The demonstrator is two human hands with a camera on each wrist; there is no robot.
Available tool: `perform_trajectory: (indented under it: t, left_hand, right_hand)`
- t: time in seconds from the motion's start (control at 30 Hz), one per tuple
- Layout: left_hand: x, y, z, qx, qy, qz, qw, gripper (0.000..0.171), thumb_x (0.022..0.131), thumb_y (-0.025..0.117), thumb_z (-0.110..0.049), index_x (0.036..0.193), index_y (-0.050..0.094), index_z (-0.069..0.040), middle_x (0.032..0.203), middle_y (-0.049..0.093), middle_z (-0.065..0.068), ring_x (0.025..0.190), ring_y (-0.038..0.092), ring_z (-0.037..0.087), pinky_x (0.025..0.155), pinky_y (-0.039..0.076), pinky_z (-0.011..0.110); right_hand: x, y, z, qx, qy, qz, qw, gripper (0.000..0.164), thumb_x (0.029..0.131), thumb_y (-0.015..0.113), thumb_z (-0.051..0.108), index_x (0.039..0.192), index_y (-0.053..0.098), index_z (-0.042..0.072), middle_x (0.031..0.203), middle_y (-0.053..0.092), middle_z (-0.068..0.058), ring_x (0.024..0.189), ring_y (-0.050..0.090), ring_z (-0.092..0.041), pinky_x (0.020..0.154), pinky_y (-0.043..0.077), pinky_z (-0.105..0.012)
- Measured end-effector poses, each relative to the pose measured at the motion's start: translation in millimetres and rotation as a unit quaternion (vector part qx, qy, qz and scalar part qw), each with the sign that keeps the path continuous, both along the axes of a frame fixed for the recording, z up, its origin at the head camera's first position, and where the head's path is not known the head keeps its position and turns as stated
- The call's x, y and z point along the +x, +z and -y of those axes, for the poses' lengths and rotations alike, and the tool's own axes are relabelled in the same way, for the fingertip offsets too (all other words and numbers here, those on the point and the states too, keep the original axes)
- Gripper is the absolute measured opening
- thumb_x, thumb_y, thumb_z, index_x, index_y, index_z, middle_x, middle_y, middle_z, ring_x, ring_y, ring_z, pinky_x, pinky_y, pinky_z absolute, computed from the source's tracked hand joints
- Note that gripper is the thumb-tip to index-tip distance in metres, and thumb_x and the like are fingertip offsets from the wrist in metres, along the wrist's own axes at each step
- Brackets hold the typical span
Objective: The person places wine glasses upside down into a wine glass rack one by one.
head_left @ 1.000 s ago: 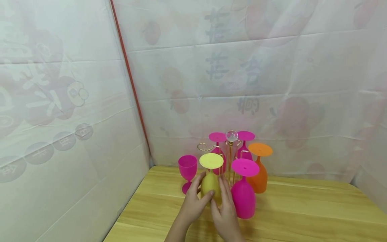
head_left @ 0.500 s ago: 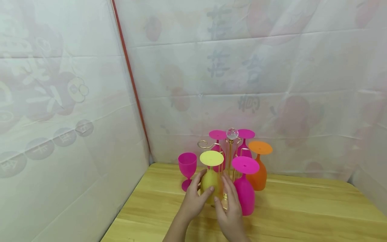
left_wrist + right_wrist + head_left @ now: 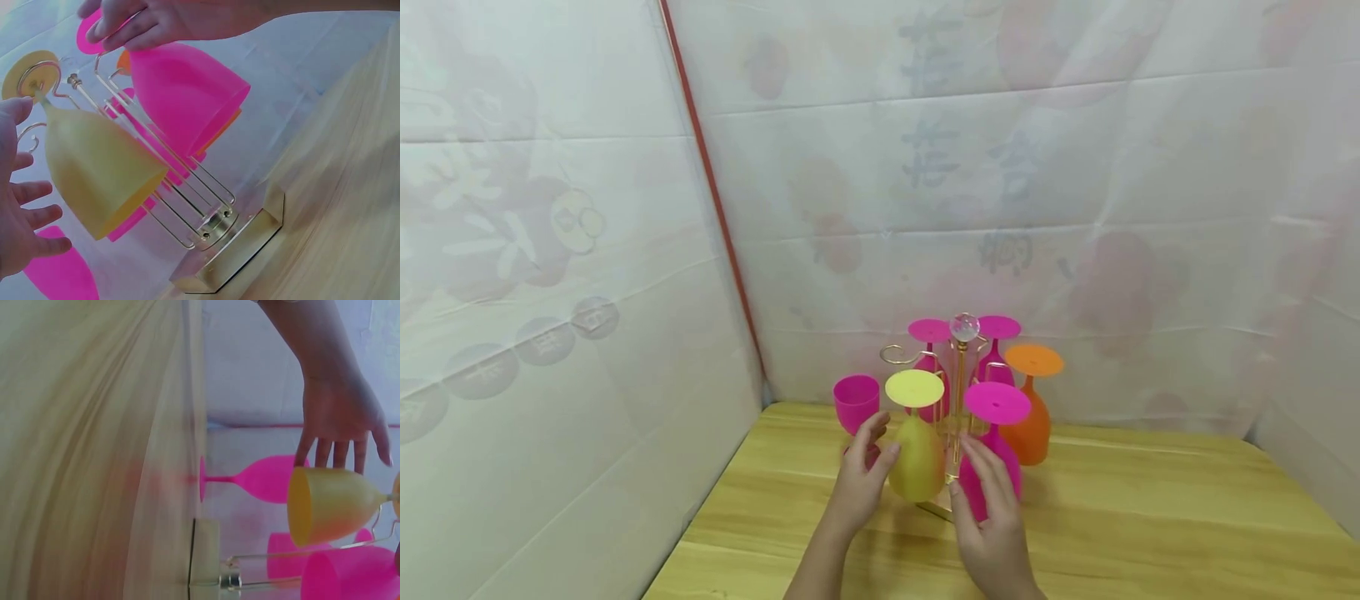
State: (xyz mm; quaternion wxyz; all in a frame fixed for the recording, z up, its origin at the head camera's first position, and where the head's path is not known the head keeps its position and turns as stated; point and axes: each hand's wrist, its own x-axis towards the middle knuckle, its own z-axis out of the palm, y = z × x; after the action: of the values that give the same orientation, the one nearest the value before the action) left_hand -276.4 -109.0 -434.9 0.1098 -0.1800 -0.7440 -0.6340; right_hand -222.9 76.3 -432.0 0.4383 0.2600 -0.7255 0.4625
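Note:
A yellow goblet [image 3: 916,458] hangs upside down by its foot from a gold wire rack [image 3: 215,228]. My left hand [image 3: 859,483] stands just left of its bowl, fingers spread; the left wrist view shows a gap between most fingers and the yellow cup. To the right, my right hand [image 3: 996,521] has relaxed fingers and overlaps the front magenta goblet [image 3: 1000,458], also hanging upside down. In the left wrist view that right hand [image 3: 150,25] lies by the magenta goblet's foot and upper bowl. Neither hand grips anything.
An orange goblet [image 3: 1030,425] and two magenta ones hang at the rack's right and back. A further magenta goblet [image 3: 856,402] stands upright on the wooden table [image 3: 1150,517], behind my left hand. A crystal ball [image 3: 965,327] tops the rack; printed cloth walls [image 3: 820,292] rise behind.
Both hands have come off the yellow goblet's bowl, the left moving left and the right moving right. The goblet now hangs from the rack unheld. The head view has shifted slightly.

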Motion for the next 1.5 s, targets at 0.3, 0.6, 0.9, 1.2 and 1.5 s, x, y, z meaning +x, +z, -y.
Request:
perform_trajectory:
  t: [0.3, 0.6, 0.9, 1.2, 1.5]
  left_hand:
    - [-2.7, -6.7, -2.5, -0.022, 0.006, 0.018, 0.9996, 0.060, 0.094, 0.064, -0.038, 0.148, 0.040, -0.023, 0.150, 0.044, 0.003, 0.140, 0.039, 0.031, 0.114, 0.031, 0.058]
    - [-1.5, -7.2, -9.3, -0.046, 0.011, 0.019, 0.9987, 0.074, 0.088, 0.071, -0.040, 0.150, 0.036, -0.022, 0.151, 0.043, -0.001, 0.140, 0.040, 0.027, 0.112, 0.035, 0.056]
    - [-2.1, -8.6, -10.7, -0.062, 0.008, 0.019, 0.9979, 0.074, 0.087, 0.071, -0.042, 0.150, 0.036, -0.023, 0.151, 0.042, -0.004, 0.139, 0.041, 0.026, 0.107, 0.041, 0.052]
    - [-3.6, -10.9, -13.4, -0.067, 0.011, 0.028, 0.9973, 0.072, 0.088, 0.070, -0.042, 0.149, 0.037, -0.025, 0.148, 0.045, -0.004, 0.135, 0.045, 0.024, 0.100, 0.045, 0.047]
    - [-1.9, -7.1, -11.1, -0.067, 0.004, 0.022, 0.9975, 0.071, 0.092, 0.066, -0.042, 0.151, 0.034, -0.020, 0.148, 0.045, -0.001, 0.134, 0.045, 0.025, 0.105, 0.042, 0.053]
  right_hand:
    - [-12.3, 1.1, -27.6, -0.078, -0.095, -0.037, 0.992, 0.057, 0.069, 0.071, -0.021, 0.125, 0.060, -0.008, 0.120, 0.059, -0.022, 0.119, 0.051, -0.007, 0.098, 0.043, -0.010]
    - [-22.1, 5.8, -43.2, -0.079, -0.119, 0.114, 0.983, 0.061, 0.081, 0.078, 0.001, 0.137, 0.055, 0.006, 0.132, 0.054, -0.009, 0.120, 0.047, -0.007, 0.100, 0.036, -0.007]
    - [-32.3, 14.6, -45.6, -0.075, -0.104, 0.221, 0.967, 0.040, 0.089, 0.073, 0.019, 0.126, 0.062, 0.008, 0.123, 0.059, -0.001, 0.108, 0.054, -0.012, 0.084, 0.042, -0.010]
    - [-37.4, 14.1, -47.0, -0.089, -0.077, 0.271, 0.955, 0.033, 0.092, 0.070, 0.025, 0.122, 0.065, 0.011, 0.118, 0.060, 0.004, 0.104, 0.059, -0.006, 0.086, 0.058, -0.038]
    - [-36.4, 16.6, -45.1, -0.095, -0.068, 0.273, 0.955, 0.029, 0.093, 0.069, 0.022, 0.119, 0.066, 0.009, 0.115, 0.062, 0.001, 0.103, 0.059, -0.007, 0.086, 0.058, -0.035]
